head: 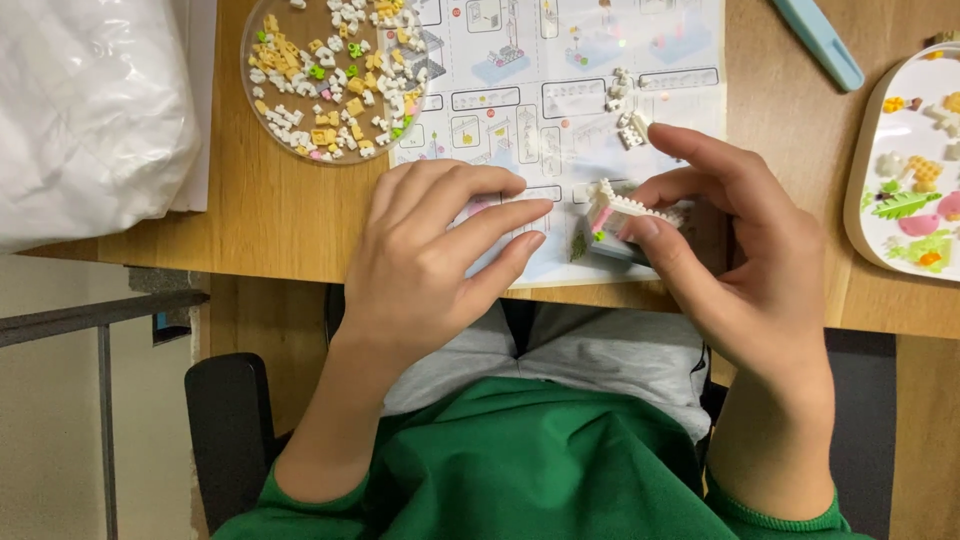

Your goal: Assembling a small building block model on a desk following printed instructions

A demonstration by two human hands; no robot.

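Nearest the camera: green sweatshirt sleeves (520, 470) and a grey shirt hem, at the edge of a wooden table (290, 215).

Just beyond: left hand (425, 265) lying flat and loose on the table edge, fingers stretched toward the right, fingertips resting on the lower edge of a printed instruction sheet (560, 90), holding nothing. Right hand (745, 270) curling around a small brick model (625, 215), thumb below and fingers arching over the top, pinching it lightly. Model sitting on the sheet's lower edge, close to the table's near rim: pale grey base, white toothed wall, a pink piece at the left end.

Doing this well, as a judgement: keeping the pinch low on the base so the white wall is not pushed off, keeping the model over the table rather than past the rim, bringing the left hand in to steady it while pressing anything on.

Slightly farther: two small white brick clusters (628, 110) lying loose on the sheet, above the right fingers.

Farther left: a clear round dish (320, 75) holding many tiny yellow, white, green and pink bricks, overlapping the sheet's corner. Far left: a crumpled white plastic bag (90, 110).

Far right: a white tray (865, 200) with green, pink and orange pieces. Far top: a light blue tool (820, 40), lying diagonally, kind unclear.
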